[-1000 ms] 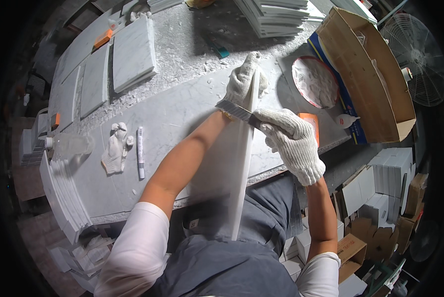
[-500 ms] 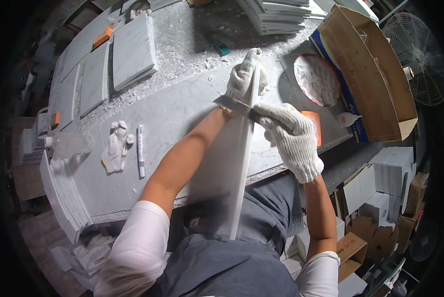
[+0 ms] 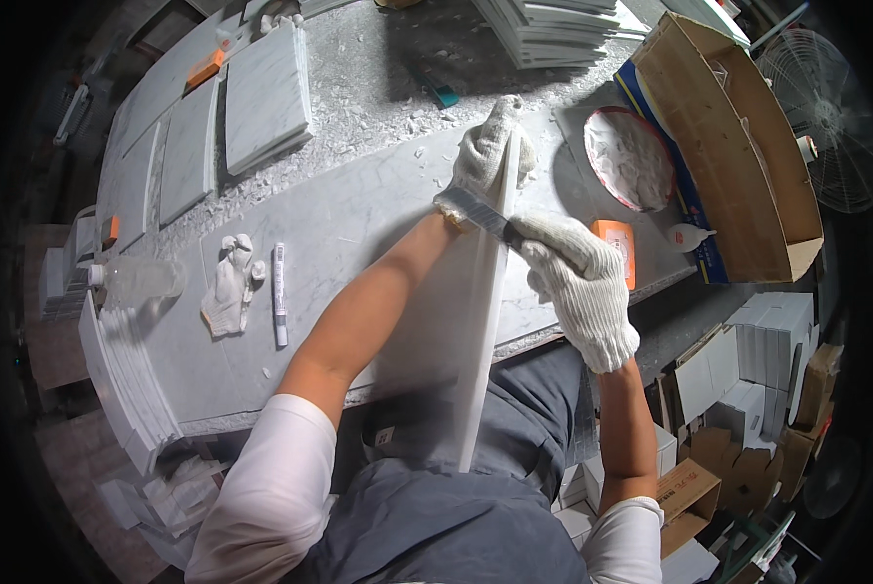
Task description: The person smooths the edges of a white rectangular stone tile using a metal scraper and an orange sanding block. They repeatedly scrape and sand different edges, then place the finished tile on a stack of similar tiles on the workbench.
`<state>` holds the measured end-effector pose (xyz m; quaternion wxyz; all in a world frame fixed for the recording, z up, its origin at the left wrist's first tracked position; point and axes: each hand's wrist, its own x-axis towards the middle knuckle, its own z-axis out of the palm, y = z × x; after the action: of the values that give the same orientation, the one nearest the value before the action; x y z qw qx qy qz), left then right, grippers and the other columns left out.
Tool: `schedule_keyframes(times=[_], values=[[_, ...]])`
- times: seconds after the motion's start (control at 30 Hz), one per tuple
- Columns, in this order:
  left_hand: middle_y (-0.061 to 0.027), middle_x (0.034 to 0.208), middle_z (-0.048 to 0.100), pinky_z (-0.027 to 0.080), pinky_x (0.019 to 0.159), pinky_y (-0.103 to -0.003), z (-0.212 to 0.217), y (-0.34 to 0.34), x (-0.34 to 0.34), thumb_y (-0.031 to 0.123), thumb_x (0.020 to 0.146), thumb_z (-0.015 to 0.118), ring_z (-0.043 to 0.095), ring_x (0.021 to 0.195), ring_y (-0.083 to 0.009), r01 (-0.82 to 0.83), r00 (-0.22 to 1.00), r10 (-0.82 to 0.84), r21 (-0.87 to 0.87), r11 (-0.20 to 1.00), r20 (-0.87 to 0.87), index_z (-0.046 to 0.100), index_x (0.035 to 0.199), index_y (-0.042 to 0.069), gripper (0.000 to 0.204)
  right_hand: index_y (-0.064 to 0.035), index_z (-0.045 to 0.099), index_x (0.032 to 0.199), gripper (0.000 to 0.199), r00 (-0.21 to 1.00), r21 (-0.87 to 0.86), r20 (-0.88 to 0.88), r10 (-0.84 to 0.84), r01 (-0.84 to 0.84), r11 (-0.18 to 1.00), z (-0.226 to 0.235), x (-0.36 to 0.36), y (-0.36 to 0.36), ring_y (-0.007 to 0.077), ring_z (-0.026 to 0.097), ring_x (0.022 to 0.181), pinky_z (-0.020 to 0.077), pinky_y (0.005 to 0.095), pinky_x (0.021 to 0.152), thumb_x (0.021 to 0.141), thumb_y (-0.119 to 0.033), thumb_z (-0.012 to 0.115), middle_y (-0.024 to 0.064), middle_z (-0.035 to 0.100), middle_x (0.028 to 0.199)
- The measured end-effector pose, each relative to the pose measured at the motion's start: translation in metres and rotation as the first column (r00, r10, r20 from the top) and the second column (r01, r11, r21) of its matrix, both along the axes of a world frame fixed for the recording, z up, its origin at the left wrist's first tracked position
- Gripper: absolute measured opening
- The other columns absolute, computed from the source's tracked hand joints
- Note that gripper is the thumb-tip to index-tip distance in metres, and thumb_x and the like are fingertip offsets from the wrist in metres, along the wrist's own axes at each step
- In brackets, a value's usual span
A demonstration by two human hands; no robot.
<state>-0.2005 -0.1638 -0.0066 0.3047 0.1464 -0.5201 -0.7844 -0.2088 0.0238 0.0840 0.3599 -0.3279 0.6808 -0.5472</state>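
A thin white marble-look tile [image 3: 485, 311] stands on edge, seen nearly edge-on, running from my lap to the middle of the worktable. Around its far end is my left hand [image 3: 490, 151], in a white knit glove, gripping it. In my gloved right hand [image 3: 578, 277] is what looks like a utility knife [image 3: 477, 211], its wide grey blade lying across the tile's upper edge. The blade's tip reaches close to my left wrist. The right fingers wrap round the handle, which is mostly hidden.
Chips cover the worktable [image 3: 359, 209]. At left lie a spare glove [image 3: 230, 287], a marker [image 3: 280, 292], a plastic bottle [image 3: 145, 279] and stacked tiles [image 3: 266, 97]. At right are a bowl of white material [image 3: 631, 161], an orange box [image 3: 616, 251], a cardboard box [image 3: 719, 136] and a fan [image 3: 821, 107].
My right hand has moved slightly down and right. The blade shows its flat side more and slopes more steeply across the tile edge. My left hand keeps its hold.
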Motion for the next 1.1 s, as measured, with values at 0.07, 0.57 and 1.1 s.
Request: schedule_keyframes(times=[0.07,0.57,1.1], values=[[-0.0074,0.056,0.055,0.051,0.056,-0.035,0.003,-0.002,-0.001,0.047,0.105,0.047,0.052,0.051,-0.0185,0.017,0.999,-0.019,0.062,0.998,0.037,0.058,0.063,0.008,0.059,-0.0019,0.071,0.122,0.026,0.997,0.021,0.078,-0.022,0.02,1.0,0.002,0.005,0.001,0.0046,0.058,0.069,0.0482,0.0195,0.059,0.097,-0.006,0.065,0.0015,0.068,0.095],[0.0008,0.062,0.057,0.041,0.049,-0.026,-0.004,-0.002,0.0,0.048,0.105,0.049,0.052,0.053,-0.0096,0.05,0.997,-0.054,-0.072,0.996,-0.055,0.062,0.075,0.008,0.052,-0.0119,0.073,0.122,0.026,0.998,-0.005,-0.051,-0.027,0.026,1.0,0.003,-0.005,-0.002,0.0066,0.059,0.067,0.0501,0.0237,0.059,0.096,-0.014,0.067,0.0026,0.073,0.094],[-0.0072,0.055,0.054,0.056,0.064,-0.038,0.006,-0.002,0.0,0.048,0.104,0.049,0.053,0.052,-0.0191,0.027,0.993,-0.035,0.076,0.997,0.115,0.059,0.063,0.007,0.059,-0.0033,0.072,0.12,0.025,1.0,0.092,0.0,0.01,-0.01,0.996,0.002,-0.005,-0.002,0.0045,0.055,0.066,0.0456,0.0201,0.057,0.096,-0.011,0.069,-0.0006,0.064,0.091]])
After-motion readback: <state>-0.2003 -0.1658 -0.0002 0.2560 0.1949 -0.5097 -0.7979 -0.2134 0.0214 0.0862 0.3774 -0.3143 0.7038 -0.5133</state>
